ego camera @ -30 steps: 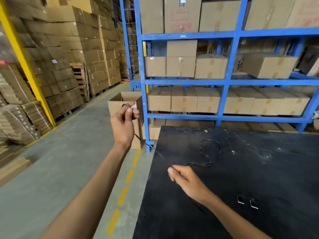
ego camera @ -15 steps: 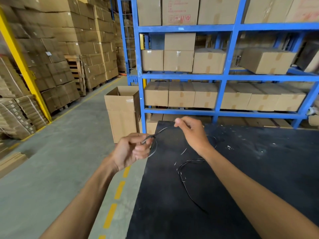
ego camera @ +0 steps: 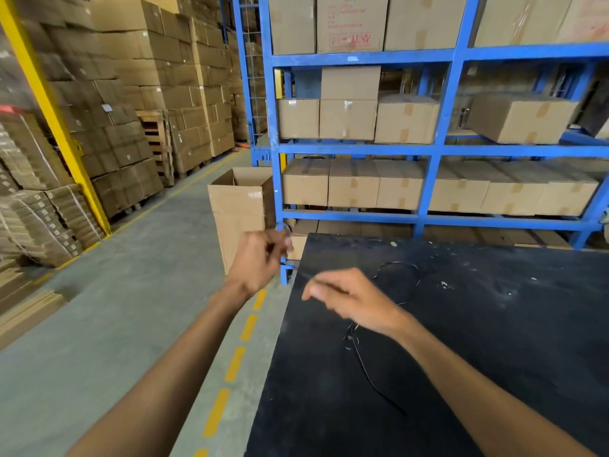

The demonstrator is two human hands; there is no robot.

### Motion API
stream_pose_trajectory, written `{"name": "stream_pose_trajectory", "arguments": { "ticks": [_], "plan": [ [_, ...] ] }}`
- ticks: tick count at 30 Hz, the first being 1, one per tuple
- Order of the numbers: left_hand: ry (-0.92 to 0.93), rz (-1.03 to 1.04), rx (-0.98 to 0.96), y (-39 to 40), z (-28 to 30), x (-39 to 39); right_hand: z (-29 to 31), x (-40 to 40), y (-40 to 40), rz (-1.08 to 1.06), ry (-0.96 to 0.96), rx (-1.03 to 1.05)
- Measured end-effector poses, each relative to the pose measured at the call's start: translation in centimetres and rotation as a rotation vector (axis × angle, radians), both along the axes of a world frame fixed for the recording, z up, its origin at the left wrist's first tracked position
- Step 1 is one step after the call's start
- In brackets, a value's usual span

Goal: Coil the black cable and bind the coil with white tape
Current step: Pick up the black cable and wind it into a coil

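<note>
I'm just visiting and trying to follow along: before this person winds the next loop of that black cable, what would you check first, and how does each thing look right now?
1. Left hand closed on the started coil: ok, a small loop shows at its fingertips.
2. Right hand gripping the black cable: cannot tell, the hand is motion-blurred.
3. Slack free to feed: not ok, there seems to be a small tangle below the right hand.
4. Loose far loop lying flat on the black table: ok.
5. White tape within reach: cannot tell, none is clearly in view.
</note>
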State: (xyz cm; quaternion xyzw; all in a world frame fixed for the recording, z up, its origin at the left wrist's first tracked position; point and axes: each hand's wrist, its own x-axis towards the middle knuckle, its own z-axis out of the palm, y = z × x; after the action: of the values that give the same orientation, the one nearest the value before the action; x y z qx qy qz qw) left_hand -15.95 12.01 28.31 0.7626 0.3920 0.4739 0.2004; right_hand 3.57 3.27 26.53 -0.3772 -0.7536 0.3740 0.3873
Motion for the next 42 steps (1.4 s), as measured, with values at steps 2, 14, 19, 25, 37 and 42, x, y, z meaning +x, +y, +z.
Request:
{"name": "stream_pose_trajectory", "arguments": {
  "ticks": [2, 14, 19, 25, 37, 42],
  "plan": [
    [0.136, -0.131, -0.174, -0.6, -1.5, -0.3, 2.1, 1.4, 0.6, -0.186, -0.018, 0.180],
    [-0.844, -0.777, -0.682, -3.8, 3.1, 1.2, -1.0, 2.3, 3.4, -0.280, 0.110, -0.135],
    [-0.977, -0.566, -0.414, -2.3, 4.4, 2.3, -2.2, 0.0, 0.7, 0.047, -0.053, -0.146],
    [-0.050, -0.072, -0.068, -1.3, 1.3, 1.8, 0.9, 0.7, 0.0, 0.057, -0.126, -0.016],
    [-0.597, -0.734, -0.729, -2.6, 1.5, 3.6, 0.2, 4.5, 3.9, -0.512, 0.160, 0.081],
    [-0.848, -0.790, -0.596, -3.2, 3.4, 4.8, -3.9, 3.1, 2.0, -0.328, 0.253, -0.060]
  ]
}}
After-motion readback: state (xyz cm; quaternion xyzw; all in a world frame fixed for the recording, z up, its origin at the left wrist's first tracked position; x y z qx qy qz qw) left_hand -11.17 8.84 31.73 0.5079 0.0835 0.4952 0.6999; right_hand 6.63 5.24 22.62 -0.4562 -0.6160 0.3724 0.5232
